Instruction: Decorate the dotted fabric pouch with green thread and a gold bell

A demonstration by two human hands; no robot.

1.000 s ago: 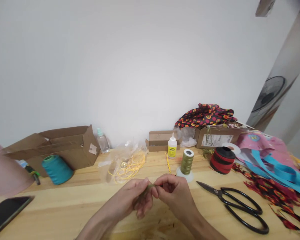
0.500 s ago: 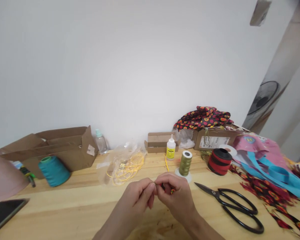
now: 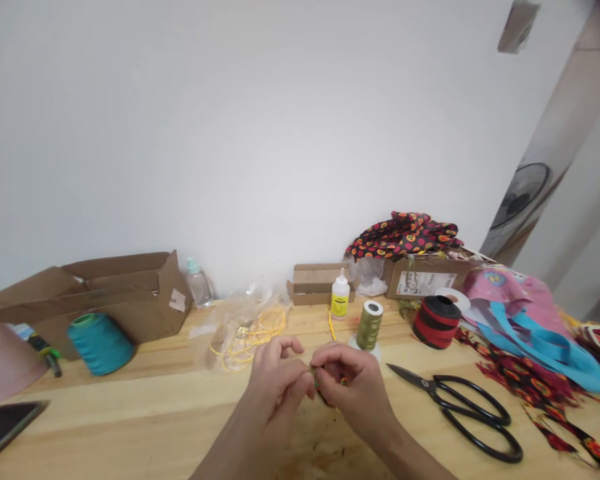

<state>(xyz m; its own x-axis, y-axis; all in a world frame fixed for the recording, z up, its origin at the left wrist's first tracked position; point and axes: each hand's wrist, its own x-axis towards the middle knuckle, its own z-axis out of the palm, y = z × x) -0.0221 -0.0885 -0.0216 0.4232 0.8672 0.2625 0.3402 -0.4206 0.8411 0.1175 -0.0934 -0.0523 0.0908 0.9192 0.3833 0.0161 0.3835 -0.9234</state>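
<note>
My left hand (image 3: pixel 276 379) and my right hand (image 3: pixel 353 387) meet just above the wooden table (image 3: pixel 130 427), fingertips touching. Between them both pinch a small piece (image 3: pixel 316 377) with olive thread and red-orange patterned bits; it is too small to name. The index finger of my left hand is raised, the other fingers curled. Right behind my hands stands an olive thread spool (image 3: pixel 369 325) on a white base. Black scissors (image 3: pixel 460 410) lie to the right of my right hand.
A teal thread cone (image 3: pixel 100 343) lies by an open cardboard box (image 3: pixel 100 293) at left. A phone (image 3: pixel 5 433) sits at the near left edge. Yellow cord in plastic (image 3: pixel 247 330), a glue bottle (image 3: pixel 340 295), a red-black ribbon roll (image 3: pixel 436 321) and patterned fabrics (image 3: pixel 530 333) fill the back and right.
My hands stayed joined on the small piece; my left index finger has lifted, and the view has shifted slightly right.
</note>
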